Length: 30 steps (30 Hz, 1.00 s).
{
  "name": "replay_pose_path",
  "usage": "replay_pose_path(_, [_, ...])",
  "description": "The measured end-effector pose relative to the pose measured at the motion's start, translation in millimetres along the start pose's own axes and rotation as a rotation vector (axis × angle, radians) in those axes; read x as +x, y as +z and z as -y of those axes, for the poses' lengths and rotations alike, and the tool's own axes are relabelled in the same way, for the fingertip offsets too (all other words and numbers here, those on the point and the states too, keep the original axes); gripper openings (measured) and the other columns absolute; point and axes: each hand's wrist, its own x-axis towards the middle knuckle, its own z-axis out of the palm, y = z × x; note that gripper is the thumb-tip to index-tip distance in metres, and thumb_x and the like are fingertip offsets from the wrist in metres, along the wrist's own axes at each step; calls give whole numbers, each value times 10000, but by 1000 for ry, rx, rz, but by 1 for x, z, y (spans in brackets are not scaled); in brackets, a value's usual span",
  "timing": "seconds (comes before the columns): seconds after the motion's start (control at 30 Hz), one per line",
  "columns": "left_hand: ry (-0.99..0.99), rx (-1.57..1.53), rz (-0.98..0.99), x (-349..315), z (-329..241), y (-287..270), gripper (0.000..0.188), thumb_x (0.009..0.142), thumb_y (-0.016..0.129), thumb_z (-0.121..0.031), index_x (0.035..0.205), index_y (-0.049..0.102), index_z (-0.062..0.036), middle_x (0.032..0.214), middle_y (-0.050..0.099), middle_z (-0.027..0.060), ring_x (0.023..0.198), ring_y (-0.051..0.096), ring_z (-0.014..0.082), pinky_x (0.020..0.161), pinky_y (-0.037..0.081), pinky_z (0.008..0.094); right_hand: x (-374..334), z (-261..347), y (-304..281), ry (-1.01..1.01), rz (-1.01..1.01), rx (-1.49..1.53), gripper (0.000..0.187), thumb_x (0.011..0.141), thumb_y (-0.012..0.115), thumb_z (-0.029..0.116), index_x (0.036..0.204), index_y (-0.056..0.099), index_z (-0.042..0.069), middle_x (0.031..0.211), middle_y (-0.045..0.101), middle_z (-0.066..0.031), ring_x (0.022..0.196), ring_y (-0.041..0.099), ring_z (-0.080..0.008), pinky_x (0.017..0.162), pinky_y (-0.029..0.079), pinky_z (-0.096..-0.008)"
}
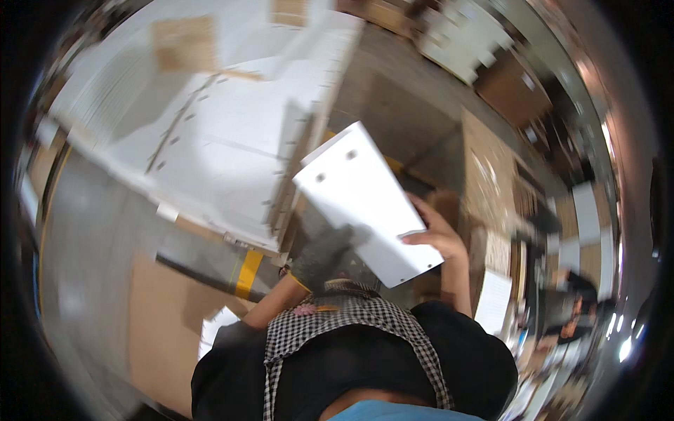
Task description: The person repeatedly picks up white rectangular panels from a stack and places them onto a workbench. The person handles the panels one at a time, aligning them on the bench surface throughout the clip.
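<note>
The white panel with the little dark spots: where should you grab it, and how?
Probably by its two long edges, one hand from each side. The white panel looks flat and longer than wide, and slants, so a thumb can press the face with fingers behind. The right hand has the right edge, thumb in front; the gloved left hand is blurred at the left edge.

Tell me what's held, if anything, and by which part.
A white panel, held by the right grip at its right long edge near the lower end. The blurred left grip overlaps the opposite edge; whether it grasps is unclear.
</note>
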Motion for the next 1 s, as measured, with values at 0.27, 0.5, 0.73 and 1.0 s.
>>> replay_pose_path(0.27, [67, 832, 644, -1, 58, 116, 463, 980, 596, -236, 1355, 535, 28, 1256, 625, 194, 1144, 597, 301, 1022, 469, 391, -215, -104, -4, 108, -443, -251, 1118, 678, 862, 405, 1578, 295, 61, 1432, 517, -254, 1254, 561, -418, 1043, 458, -444])
replay_pose_path(0.5, [-627, 199, 739, -24, 130, 277, 564, 1020, 505, -379, 1413, 456, 23, 1365, 546, 186, 1220, 539, 303, 1067, 431, 408, -417, -170, -42, 132, -631, -254, 1060, 704, 885, 271, 1575, 301, 111, 1325, 561, -225, 1149, 588, -400, 978, 483, -471])
replay_pose_path(0.73, [-864, -141, 1115, -99, 175, 463, 696, 1029, 405, -511, 1489, 367, 10, 1477, 459, 186, 1317, 467, 329, 1137, 366, 440, -573, -269, -113, 211, -305, -498, 1162, 664, 883, 159, 1620, 223, 180, 1411, 513, -158, 1269, 514, -348, 1144, 382, -510])
replay_pose_path(1.0, [-1120, -489, 1128, -155, 213, 587, 828, 1039, 296, -643, 1569, 270, -7, 1594, 363, 187, 1419, 387, 352, 1206, 298, 472, -609, -379, -196, 292, -33, -551, 1167, 638, 883, 171, 1612, 246, 260, 1427, 525, -136, 1296, 513, -369, 1154, 367, -553])
